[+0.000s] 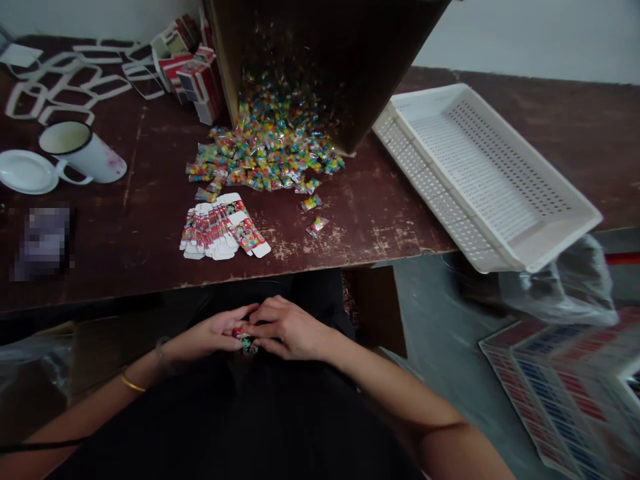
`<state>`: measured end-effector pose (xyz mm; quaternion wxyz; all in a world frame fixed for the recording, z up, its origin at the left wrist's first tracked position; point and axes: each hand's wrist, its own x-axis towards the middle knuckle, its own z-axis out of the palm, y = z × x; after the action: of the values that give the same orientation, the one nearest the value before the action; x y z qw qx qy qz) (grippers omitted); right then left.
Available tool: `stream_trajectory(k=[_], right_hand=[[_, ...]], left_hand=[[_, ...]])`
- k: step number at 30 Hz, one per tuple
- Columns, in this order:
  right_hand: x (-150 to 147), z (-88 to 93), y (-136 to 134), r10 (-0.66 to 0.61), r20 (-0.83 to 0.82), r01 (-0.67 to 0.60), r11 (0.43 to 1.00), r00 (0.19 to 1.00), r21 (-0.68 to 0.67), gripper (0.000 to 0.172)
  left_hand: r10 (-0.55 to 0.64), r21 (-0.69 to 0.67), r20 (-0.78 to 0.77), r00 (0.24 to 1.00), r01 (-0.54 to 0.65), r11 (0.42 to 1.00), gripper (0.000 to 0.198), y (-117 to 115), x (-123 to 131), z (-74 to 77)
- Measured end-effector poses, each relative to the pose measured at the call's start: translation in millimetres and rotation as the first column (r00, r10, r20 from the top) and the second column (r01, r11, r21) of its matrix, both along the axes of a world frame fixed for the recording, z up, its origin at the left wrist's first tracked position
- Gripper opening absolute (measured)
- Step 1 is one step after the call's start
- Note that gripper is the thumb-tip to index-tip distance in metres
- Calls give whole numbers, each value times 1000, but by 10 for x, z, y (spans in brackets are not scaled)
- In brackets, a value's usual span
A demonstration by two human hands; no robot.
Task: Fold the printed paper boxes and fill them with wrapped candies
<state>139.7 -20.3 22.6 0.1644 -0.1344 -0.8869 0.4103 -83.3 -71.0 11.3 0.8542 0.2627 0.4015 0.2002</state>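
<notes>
Both hands meet low in front of my body, below the table edge. My left hand (229, 329) is closed round a small red printed candy box (247, 343), most of which the fingers hide. The fingers of my right hand (287, 330) are closed on the same box from the other side. On the table ahead lies a fanned stack of flat printed cartons (213, 230) with white flaps. Behind it, small clear packets of coloured candy (270, 157) spill out of a large cardboard box (400, 40) lying open towards me. Two candy packets (317, 227) lie apart from the pile.
A white perforated basket (500, 180) overhangs the table's right edge. An enamel mug (95, 157) and its white lid (27, 172) stand left. Paper bands (65, 80) and bundled cartons (193, 73) are behind. A tray of red and blue packs (565, 380) sits low right.
</notes>
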Motion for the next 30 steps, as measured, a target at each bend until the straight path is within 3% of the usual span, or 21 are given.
stream_trajectory(k=[4,6,7,8,9,10,11,12,15,17,19,21,22,24,27,30], right_hand=[[27,10,105,44,48,-46,998,998,33,34],[162,-73,380,-102,54,99,994,993,55,36],[279,-136,561,-270,71,263,960,960,96,37],[425,-208,750,-465,93,448,880,880,158,38],[589,-285,926,-649,111,615,753,752,235,38],[754,-365,1069,-745,142,687,659,651,305,41],[904,-444,1163,-781,170,701,617,601,358,44],[1020,-517,1202,-784,193,686,613,590,393,48],[1074,-640,1021,-789,145,702,601,597,383,57],[867,-594,762,-815,58,778,569,576,266,58],[540,-470,505,-760,29,759,650,649,30,60],[193,-342,312,-647,13,622,727,762,-290,61],[41,-295,245,-621,-5,558,706,783,-436,58],[-184,-245,155,-644,-34,479,601,764,-639,51],[-324,-230,54,-716,-39,439,470,697,-766,50],[-320,-219,-55,-730,-22,405,404,683,-820,54]], left_hand=[[8,92,-82,997,0,996,78,40,25,26],[-46,223,-211,976,94,970,67,80,-14,43],[-79,280,-295,952,165,946,60,106,-53,55],[-106,321,-378,920,238,917,52,135,-104,71],[-132,344,-447,885,307,887,43,169,-163,90],[-148,359,-497,855,358,862,34,205,-226,115],[-154,367,-531,833,390,844,25,245,-284,144],[-151,368,-555,818,404,837,18,287,-333,176],[-48,391,-607,794,350,851,14,436,-373,269],[82,453,-615,784,265,851,22,545,-291,294],[222,551,-583,782,180,815,31,633,-135,284],[370,649,-528,764,83,756,38,669,56,257],[443,691,-495,747,29,722,40,666,147,243],[560,741,-425,711,-82,666,43,627,293,222],[598,759,-386,703,-126,638,43,544,382,216],[536,767,-394,746,-54,639,43,478,356,219]])
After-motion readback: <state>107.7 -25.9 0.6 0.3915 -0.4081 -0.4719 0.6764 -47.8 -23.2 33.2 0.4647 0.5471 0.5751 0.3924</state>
